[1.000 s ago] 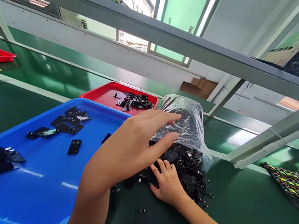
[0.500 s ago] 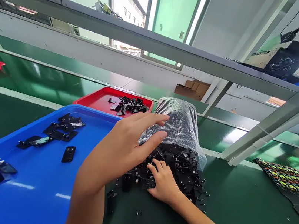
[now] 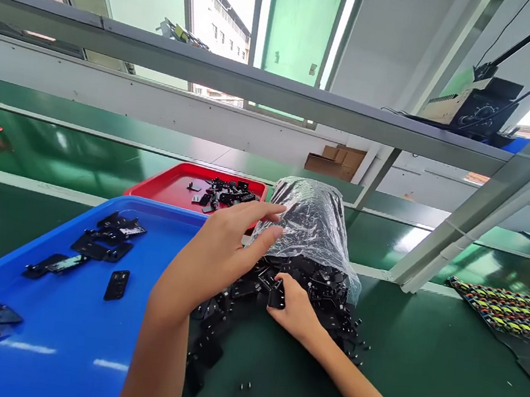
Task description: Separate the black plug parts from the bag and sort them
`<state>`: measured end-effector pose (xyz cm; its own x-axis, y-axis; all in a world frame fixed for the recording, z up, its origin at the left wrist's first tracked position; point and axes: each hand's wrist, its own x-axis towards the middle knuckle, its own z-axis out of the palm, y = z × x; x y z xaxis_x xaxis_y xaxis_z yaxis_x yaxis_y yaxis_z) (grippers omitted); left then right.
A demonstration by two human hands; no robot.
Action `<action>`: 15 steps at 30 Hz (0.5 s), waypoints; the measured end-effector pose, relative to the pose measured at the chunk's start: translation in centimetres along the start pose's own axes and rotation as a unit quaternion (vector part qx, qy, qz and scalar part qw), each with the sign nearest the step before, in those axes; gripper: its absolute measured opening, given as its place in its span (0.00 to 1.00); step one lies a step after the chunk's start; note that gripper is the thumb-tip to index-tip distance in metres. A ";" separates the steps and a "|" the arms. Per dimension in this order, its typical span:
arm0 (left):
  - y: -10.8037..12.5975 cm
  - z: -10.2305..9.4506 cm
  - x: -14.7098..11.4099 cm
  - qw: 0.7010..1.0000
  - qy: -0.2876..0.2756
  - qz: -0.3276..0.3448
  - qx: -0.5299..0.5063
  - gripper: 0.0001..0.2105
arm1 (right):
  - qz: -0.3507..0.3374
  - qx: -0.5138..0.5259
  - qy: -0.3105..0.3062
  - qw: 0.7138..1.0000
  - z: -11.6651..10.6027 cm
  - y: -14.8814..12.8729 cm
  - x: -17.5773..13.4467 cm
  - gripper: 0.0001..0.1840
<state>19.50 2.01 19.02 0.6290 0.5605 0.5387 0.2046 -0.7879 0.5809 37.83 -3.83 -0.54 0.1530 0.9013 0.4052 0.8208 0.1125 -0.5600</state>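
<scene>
Currently R hand grip's pinching blk part, L hand spread, blk box mkgs unreadable.

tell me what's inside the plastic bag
Black parts crowd the open near end of the plastic bag, and more dark shows through it; anything deeper is covered.

Parts in near tray, bag to right

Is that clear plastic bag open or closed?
Open: a heap of black parts spreads from under the plastic bag's loose near edge onto the green table.
</scene>
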 end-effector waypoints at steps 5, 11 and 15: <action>-0.2 0.3 0.4 1.000 -0.002 -0.012 -0.022 0.18 | 0.031 0.036 0.050 0.998 -0.5 0.6 0.3 0.17; -2.1 2.8 2.3 0.989 -0.027 -0.064 -0.133 0.15 | 0.093 0.084 0.126 0.984 -1.6 2.3 2.1 0.12; -3.9 7.0 4.0 0.901 -0.016 -0.203 -0.382 0.09 | 0.110 0.126 0.172 0.971 -3.4 3.1 3.7 0.11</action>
<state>26.45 5.60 14.66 0.6427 0.7458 0.1753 -0.1453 -0.1060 0.9837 42.81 -1.60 1.73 0.5202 0.7266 0.4488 0.5933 0.0706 -0.8019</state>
